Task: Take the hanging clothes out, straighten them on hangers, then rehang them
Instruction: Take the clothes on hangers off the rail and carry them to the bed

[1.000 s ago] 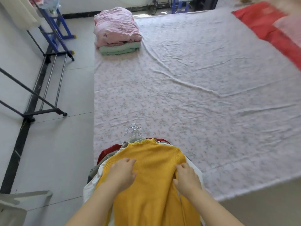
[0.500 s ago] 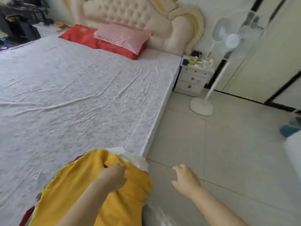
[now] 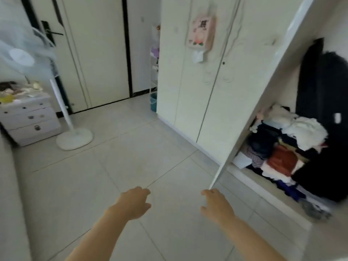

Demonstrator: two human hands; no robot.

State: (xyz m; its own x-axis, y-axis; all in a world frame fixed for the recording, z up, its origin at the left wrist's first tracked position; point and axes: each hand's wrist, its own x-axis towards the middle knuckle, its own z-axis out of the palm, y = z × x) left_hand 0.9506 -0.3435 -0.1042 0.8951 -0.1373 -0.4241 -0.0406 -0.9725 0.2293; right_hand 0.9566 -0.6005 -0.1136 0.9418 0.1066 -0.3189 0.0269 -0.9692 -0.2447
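head view, person turned from the bed toward the wardrobe. the yellow sweater and the stack of hangered garments that lay under both hands a second ago, and under the left hand alone half a second ago, are no longer in view; bed and pile are out of frame, so their present place cannot be read from this picture. left hand (image 3: 134, 202) and right hand (image 3: 216, 205) are both released, fingers loosely curled, holding nothing, held low over the tiled floor (image 3: 116, 166). the open wardrobe door (image 3: 267, 87) stands edge-on just above the right hand, its lower corner close to the fingertips; contact cannot be told. behind it, the open compartment holds a heap of folded clothes (image 3: 282, 147) and dark hanging garments (image 3: 325, 113) at the far right, blurred by motion. a standing fan (image 3: 66, 113) and a nightstand (image 3: 28, 119) sit at left. judged stage: one batch laid down, the person returning empty-handed, probably to take out the dark hanging garments next.
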